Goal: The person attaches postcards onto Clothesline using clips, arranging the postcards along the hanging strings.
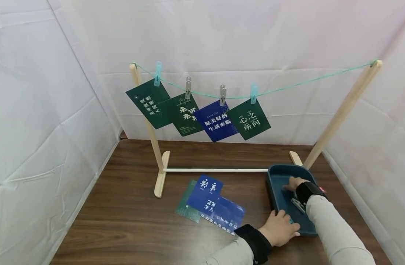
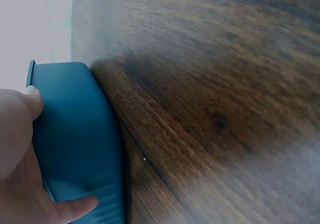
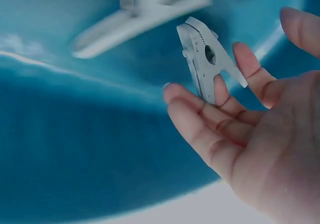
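My left grip is holding a dark-teal plastic tray, my right grip hanging inside, loosely spread around a grey plastic clothespin.

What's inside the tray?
Gray clips, the right hand and something turquoise by the left hand. What the hands and right sleeve cover, I can't see.

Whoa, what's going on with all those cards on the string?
A person's right grip is down inside a blue-green tray, touching a pale clip, while the left grip holds the tray's near left corner. Four cards hang in a row from the green string, each pegged up. Three overlapping cards lie on the brown table, not hung yet.
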The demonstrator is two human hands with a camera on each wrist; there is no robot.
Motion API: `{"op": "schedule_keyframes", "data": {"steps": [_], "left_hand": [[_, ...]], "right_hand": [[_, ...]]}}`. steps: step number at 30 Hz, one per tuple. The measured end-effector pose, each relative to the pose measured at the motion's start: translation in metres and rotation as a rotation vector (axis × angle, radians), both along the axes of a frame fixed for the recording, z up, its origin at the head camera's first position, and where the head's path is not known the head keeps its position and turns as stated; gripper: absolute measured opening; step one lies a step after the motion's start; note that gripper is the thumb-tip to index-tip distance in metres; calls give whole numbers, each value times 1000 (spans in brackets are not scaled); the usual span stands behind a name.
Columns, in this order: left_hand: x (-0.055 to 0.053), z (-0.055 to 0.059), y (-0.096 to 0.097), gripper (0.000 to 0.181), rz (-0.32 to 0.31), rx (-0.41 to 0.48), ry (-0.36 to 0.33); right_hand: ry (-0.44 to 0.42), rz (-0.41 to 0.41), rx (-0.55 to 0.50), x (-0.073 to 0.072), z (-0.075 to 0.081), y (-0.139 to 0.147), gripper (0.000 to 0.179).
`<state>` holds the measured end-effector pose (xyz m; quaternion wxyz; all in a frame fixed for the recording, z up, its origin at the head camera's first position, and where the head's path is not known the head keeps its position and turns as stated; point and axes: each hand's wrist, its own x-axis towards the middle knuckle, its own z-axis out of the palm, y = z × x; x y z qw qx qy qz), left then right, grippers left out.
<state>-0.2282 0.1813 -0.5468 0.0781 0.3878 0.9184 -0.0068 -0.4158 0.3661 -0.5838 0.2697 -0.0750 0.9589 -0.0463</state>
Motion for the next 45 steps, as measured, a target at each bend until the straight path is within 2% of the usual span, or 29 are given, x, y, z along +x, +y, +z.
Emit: {"op": "schedule_keyframes", "data": {"steps": [1,3,4,6,9,13,15,18,20,23,28,34,41,45], "left_hand": [[-1,1,0,36,5,3,-12],[-3,1,0,36,21,17,-50],[-4,1,0,37,28,28,-67],[-5,2,0,37,42,54,-89],[-5,3,-1,40,60,126,-121],[-5,6,-9,46,68,261,-160],[-6,8,-16,47,62,341,-144],[-9,7,-31,44,65,479,-70],[-11,6,-42,41,101,555,-14],[-15,3,-60,39,200,629,24],[-18,-8,-94,39,387,660,65],[-24,-20,-139,37,596,722,126],[-37,-26,-190,30,836,716,167],[-35,-25,-208,38,946,680,180]], "right_hand": [[18,12,-11,14,29,-16,67],[32,8,-42,37,76,-43,56],[46,22,-64,44,92,-51,50],[75,65,-111,53,113,-62,37],[84,125,-194,58,132,-77,24],[143,231,-303,64,149,-102,21],[202,280,-340,68,158,-115,20],[244,329,-411,75,168,-134,18],[256,359,-465,80,173,-145,17],[277,409,-541,88,177,-158,17],[418,489,-638,108,185,-180,22],[577,532,-816,134,200,-203,25],[704,511,-951,153,211,-214,27],[869,443,-993,162,214,-219,28]]}}
